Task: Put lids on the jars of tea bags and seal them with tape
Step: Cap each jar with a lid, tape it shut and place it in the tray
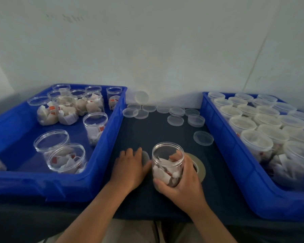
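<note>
An open clear jar (167, 162) of tea bags stands on the dark table at front centre. My right hand (184, 179) grips it, fingers and thumb wrapped round its body. My left hand (130, 167) lies flat on the table just left of the jar, fingers straight, partly covering a small grey round thing (145, 157). A roll of tape (199, 165) lies flat behind my right hand, mostly hidden. Several loose clear lids lie farther back; the nearest lid (203, 138) is right of the jar.
A blue bin (102, 176) on the left holds several open jars of tea bags. Another blue bin (235, 155) on the right is packed with lidded jars. A white wall rises behind the table.
</note>
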